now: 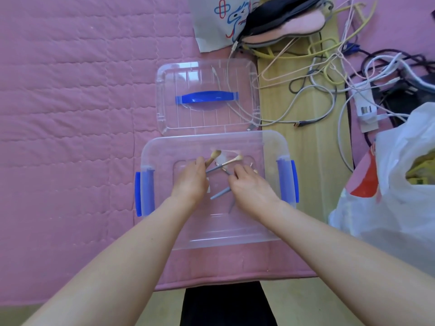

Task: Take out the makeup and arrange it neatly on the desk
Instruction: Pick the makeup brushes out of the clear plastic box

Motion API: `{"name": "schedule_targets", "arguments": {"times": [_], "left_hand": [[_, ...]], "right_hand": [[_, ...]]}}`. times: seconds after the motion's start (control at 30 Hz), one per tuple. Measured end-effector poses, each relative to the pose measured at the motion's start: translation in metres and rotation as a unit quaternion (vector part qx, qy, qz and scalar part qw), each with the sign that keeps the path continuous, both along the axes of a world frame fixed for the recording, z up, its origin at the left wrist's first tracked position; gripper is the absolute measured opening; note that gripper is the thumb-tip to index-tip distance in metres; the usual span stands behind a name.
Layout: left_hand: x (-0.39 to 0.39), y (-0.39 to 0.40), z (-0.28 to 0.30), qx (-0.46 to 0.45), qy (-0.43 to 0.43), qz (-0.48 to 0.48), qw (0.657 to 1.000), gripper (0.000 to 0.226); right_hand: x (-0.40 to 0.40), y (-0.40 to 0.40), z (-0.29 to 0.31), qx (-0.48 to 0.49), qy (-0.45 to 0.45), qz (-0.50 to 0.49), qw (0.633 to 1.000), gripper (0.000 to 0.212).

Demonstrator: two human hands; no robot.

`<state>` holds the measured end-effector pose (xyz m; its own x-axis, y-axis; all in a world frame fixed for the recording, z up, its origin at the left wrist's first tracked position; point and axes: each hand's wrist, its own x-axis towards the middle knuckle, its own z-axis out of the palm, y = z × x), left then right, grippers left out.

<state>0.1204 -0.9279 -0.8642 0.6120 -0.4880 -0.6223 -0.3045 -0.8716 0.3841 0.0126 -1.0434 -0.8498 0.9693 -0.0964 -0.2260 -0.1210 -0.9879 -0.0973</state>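
1. Left hand (191,182) pinches a makeup brush (213,157), bristles pointing to 1 o'clock.
2. Right hand (250,187) curls around grey-handled brushes (220,192), handles trailing toward 7 o'clock.
3. Both hands are inside the clear box (217,238); its lid (207,74) lies at 12 o'clock.

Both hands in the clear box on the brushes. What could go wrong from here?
1. The left hand and right hand both grip crossed makeup brushes; lifting together may tangle them or drop one back into the box.
2. The lid lies just behind the box on loose cables, so brushes placed there may roll or snag.
3. Gripping near the bristles could bend them.
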Motion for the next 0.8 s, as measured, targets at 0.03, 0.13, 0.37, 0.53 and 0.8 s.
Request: {"name": "schedule_targets", "arguments": {"times": [0.03, 0.13, 0.37, 0.53, 0.8], "left_hand": [[-0.001, -0.001, -0.002, -0.002, 0.002, -0.003, 1.000, 0.019], [-0.003, -0.002, -0.005, -0.006, -0.016, -0.004, 1.000, 0.013], [-0.016, -0.016, 0.001, -0.027, -0.119, -0.046, 0.991, 0.016], [-0.015, -0.016, -0.007, 0.053, -0.141, -0.093, 0.984, 0.021], [-0.008, -0.008, -0.012, 0.107, -0.143, -0.112, 0.978, 0.017]], "right_hand": [[-0.001, 0.000, 0.004, -0.007, -0.004, -0.012, 1.000, 0.030], [-0.003, 0.001, 0.013, 0.001, 0.017, -0.050, 0.999, 0.025], [-0.004, 0.001, 0.027, 0.072, 0.203, -0.197, 0.956, 0.035], [0.005, -0.001, 0.014, 0.157, 0.264, -0.273, 0.912, 0.054], [0.008, -0.004, -0.004, 0.200, 0.348, -0.257, 0.879, 0.059]]}}
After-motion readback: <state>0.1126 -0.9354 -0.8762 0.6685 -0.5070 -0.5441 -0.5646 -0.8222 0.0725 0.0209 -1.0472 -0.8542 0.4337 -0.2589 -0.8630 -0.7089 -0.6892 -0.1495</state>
